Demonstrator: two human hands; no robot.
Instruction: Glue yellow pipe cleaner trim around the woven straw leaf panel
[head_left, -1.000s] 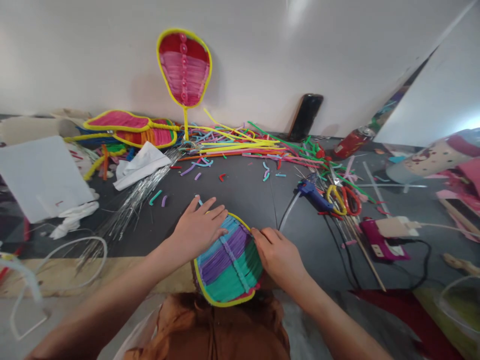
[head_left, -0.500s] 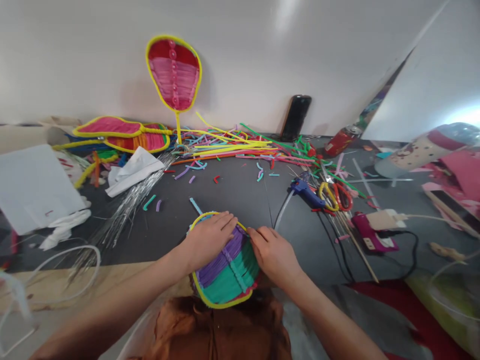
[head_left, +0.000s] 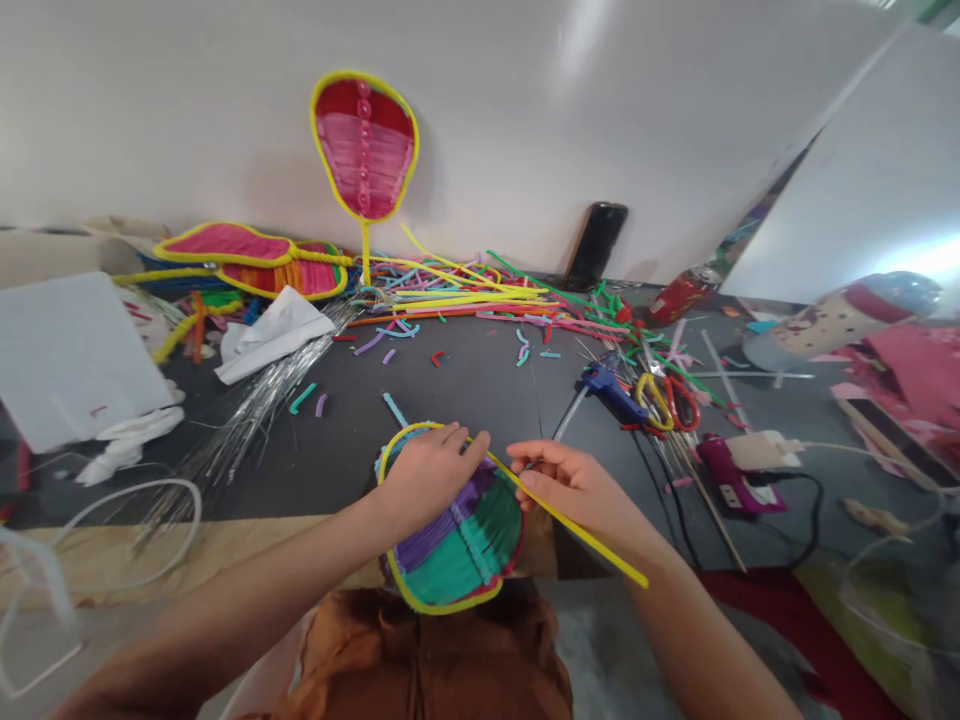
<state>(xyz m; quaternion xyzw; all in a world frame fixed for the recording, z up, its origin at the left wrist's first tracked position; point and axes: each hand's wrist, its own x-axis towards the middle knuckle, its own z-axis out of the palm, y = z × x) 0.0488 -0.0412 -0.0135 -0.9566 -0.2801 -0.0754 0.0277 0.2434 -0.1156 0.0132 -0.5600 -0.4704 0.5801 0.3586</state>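
An oval panel (head_left: 442, 565) of purple and teal pipe cleaners, with a yellow border, lies near the table's front edge, over my lap. My left hand (head_left: 431, 470) rests across its upper part, fingers bent over the far rim, holding it. A yellow pipe cleaner (head_left: 592, 540) runs from that rim toward the lower right, its far end loose over my right wrist. My right hand (head_left: 555, 478) is beside the rim, thumb and curled fingers apart, with the yellow pipe cleaner passing against the thumb. A short light-blue stem (head_left: 394, 410) sticks out of the panel's top.
Loose pipe cleaners (head_left: 465, 295) are heaped along the wall under a pink-and-red panel (head_left: 365, 150). A blue glue gun (head_left: 615, 392), scissors (head_left: 667, 402) and a magenta power adapter (head_left: 739, 480) lie right. A phone (head_left: 596, 245) leans on the wall. Silver strands (head_left: 255, 420) lie left.
My right hand has lifted off the panel's rim and turned, and the yellow pipe cleaner's loose length now shows. My left hand's fingers have bent more. The view has shifted slightly.
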